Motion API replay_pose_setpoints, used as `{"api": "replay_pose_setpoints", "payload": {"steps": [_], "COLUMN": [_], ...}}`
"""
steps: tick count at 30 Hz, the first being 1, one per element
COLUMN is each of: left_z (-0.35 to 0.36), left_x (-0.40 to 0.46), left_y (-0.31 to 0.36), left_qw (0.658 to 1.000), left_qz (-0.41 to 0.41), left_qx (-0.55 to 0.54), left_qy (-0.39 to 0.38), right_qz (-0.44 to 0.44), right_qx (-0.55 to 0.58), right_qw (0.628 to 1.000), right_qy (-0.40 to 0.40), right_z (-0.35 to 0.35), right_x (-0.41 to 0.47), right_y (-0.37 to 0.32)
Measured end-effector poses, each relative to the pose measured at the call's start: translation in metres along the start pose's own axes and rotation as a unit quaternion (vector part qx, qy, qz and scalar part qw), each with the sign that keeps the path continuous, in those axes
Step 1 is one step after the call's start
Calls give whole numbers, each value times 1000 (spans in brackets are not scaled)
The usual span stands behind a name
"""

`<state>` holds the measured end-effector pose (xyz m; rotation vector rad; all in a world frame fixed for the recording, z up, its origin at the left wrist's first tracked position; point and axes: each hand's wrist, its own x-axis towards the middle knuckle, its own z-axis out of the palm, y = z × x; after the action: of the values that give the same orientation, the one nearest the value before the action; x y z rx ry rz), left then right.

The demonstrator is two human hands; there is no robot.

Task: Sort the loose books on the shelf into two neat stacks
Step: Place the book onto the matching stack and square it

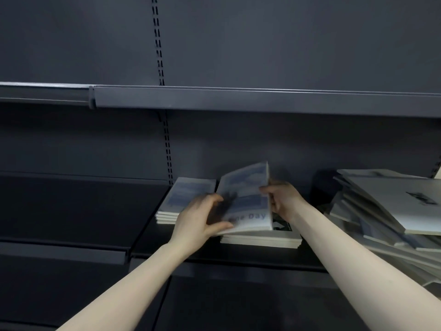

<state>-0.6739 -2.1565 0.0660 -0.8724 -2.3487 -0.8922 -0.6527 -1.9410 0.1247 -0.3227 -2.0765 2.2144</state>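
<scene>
A pale blue-and-white book (248, 199) marked "One Day" is tilted up above the right stack (262, 240) on the dark shelf (95, 211). My left hand (200, 218) grips its near left corner. Its right edge is pinched by my right hand (281, 199). A black-and-white cover shows on top of the right stack under the held book. The left stack (181, 199), of matching blue-and-white books, lies flat just beside it. The image is blurred around the hands.
A messy heap of loose white and grey books (386, 216) leans at the right end of the shelf. An upper shelf edge (238, 99) overhangs the working space. A slotted upright (168, 151) runs down the back panel.
</scene>
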Motion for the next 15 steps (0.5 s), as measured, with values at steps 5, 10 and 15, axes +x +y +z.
{"api": "replay_pose_setpoints", "payload": {"steps": [5, 10, 15], "left_z": [1, 0, 4], "left_x": [6, 10, 10], "left_y": [-10, -15, -26], "left_qw": [992, 970, 948], "left_qz": [-107, -215, -239], "left_qx": [-55, -109, -209], "left_qy": [42, 18, -21], "right_qz": [-16, -31, -31], "right_qx": [-16, -16, -7], "right_qw": [999, 998, 998], "right_qy": [-27, -58, -53], "right_z": [2, 10, 25], "right_x": [5, 12, 20], "right_y": [5, 13, 19]}}
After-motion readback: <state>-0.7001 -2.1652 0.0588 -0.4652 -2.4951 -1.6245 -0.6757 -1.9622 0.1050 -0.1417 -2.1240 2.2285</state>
